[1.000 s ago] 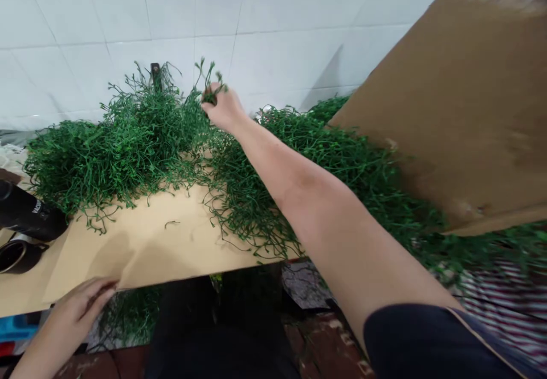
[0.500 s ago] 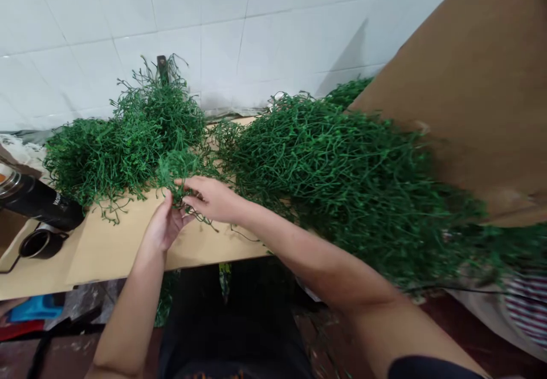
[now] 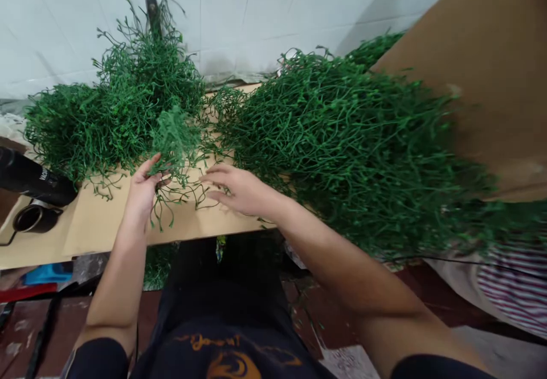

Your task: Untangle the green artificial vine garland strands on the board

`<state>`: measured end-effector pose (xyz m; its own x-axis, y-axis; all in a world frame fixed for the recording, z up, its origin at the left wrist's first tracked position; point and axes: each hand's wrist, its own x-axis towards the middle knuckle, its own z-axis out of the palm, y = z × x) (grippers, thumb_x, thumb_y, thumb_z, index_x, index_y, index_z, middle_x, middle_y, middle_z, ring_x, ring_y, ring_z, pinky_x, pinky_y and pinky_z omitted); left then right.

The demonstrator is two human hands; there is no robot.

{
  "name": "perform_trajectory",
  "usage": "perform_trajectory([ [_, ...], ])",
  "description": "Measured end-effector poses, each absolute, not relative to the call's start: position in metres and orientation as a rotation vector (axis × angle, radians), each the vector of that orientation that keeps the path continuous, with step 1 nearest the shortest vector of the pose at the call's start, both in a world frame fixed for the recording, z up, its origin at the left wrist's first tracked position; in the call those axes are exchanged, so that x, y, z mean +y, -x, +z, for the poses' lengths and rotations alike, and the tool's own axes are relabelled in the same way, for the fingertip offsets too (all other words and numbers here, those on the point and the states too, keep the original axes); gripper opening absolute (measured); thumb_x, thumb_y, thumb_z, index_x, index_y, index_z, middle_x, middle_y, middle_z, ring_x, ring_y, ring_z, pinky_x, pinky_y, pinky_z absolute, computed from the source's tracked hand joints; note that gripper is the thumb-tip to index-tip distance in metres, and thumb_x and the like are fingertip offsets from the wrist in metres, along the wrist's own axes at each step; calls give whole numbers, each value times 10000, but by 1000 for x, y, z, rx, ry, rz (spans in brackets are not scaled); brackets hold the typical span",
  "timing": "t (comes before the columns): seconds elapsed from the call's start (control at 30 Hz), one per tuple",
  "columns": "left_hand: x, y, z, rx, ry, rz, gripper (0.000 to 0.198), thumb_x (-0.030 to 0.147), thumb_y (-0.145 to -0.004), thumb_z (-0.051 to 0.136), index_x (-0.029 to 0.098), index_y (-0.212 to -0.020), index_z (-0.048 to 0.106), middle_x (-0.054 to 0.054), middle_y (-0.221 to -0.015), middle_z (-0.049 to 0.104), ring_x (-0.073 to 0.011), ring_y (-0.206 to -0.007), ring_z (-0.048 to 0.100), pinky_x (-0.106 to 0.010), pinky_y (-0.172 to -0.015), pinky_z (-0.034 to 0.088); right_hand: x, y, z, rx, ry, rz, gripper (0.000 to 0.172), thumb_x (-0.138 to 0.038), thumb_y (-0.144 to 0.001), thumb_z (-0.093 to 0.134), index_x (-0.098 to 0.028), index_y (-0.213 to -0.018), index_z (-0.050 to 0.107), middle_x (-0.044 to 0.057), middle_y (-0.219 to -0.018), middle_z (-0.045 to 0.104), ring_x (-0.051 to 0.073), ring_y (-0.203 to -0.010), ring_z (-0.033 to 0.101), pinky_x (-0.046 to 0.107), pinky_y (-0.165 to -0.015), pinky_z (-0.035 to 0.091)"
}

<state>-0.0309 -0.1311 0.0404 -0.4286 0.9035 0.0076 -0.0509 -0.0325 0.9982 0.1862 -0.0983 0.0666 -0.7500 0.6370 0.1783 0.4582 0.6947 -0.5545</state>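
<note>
My left hand (image 3: 144,185) is closed around the base of a small bunch of green plastic-looking sprigs (image 3: 174,134), whose thin branching stems fan upward and hang over the board edge side. Apart from it, my right hand (image 3: 237,191) hovers over the board with fingers spread and nothing visible in them. Between the two hands lie a few loose stems. A big heap of green sprigs (image 3: 342,134) fills the right side, and a second pile (image 3: 123,105) stands at the back left, behind my left hand.
A tan cardboard sheet (image 3: 98,219) covers the work surface. At the left lie a black flask (image 3: 38,179) and a dark cup (image 3: 34,217). A large brown cardboard panel (image 3: 491,82) leans at the right. White tiled wall (image 3: 239,20) rises behind.
My right hand has drawn away to the right from the bunch, its fingers spreading. My left hand has shifted slightly left, still with the bunch. The camera view has tilted downward.
</note>
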Motion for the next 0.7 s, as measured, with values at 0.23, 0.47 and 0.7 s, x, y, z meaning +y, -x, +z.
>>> perform_trajectory([
  [0.23,-140,22,38,1806,-1843,1471,532,10,-661,438,177,-1124,642,-54,-1070,668,-179,-1050,586,-379,-1004,431,-77,-159,80,-2141,1023,977,227,-331,-779,588,-112,-838,582,37,-746,598,116,-655,538,277,-653,467],
  [0.47,-147,22,45,2026,-2071,1384,496,22,-705,410,194,-1101,654,-52,-1059,661,-195,-1016,568,-386,-965,419,-77,-192,69,-1742,1009,1413,305,-465,-776,582,-170,-726,526,26,-672,580,103,-598,519,250,-568,446],
  [0.7,-141,-5,28,1757,-1819,1543,560,59,-714,489,182,-1260,503,-75,-1166,616,-183,-1080,572,-352,-996,422,-79,-155,57,-1699,1076,1154,200,-230,-781,585,-178,-677,422,-56,-602,384,58,-557,367,200,-550,366],
])
